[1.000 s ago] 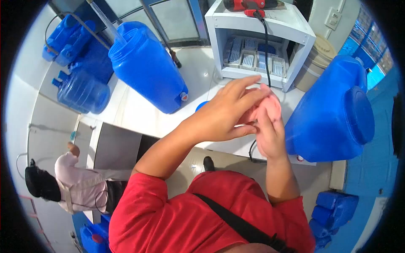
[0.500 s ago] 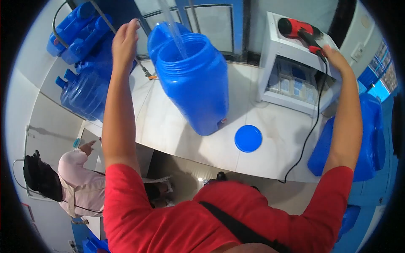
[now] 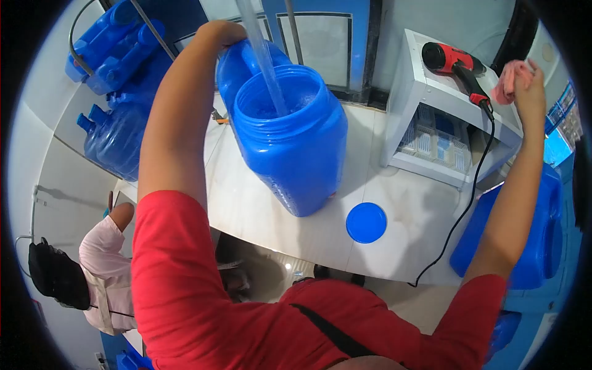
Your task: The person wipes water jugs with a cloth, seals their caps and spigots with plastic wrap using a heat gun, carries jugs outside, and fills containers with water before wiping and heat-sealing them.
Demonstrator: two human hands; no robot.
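Observation:
A blue plastic jerrycan stands uncapped on the white counter, with a stream of water running into its wide mouth. My left hand is at the far upper end of the jerrycan, by its handle; its fingers are hidden from me. Up at the right, my right hand is closed on a pink cloth. Beside that hand, a red and black heat gun lies on top of a white cabinet. The round blue lid rests on the counter in front of the jerrycan.
A black cord trails from the heat gun across the counter. Another blue jerrycan stands at the right under my forearm. Clear blue water bottles are stacked at the left. A person in pink is at the lower left.
My left hand has moved right and down to the jerrycan's handle end. My right hand has risen from beside the heat gun's handle, and a pink cloth now shows in it.

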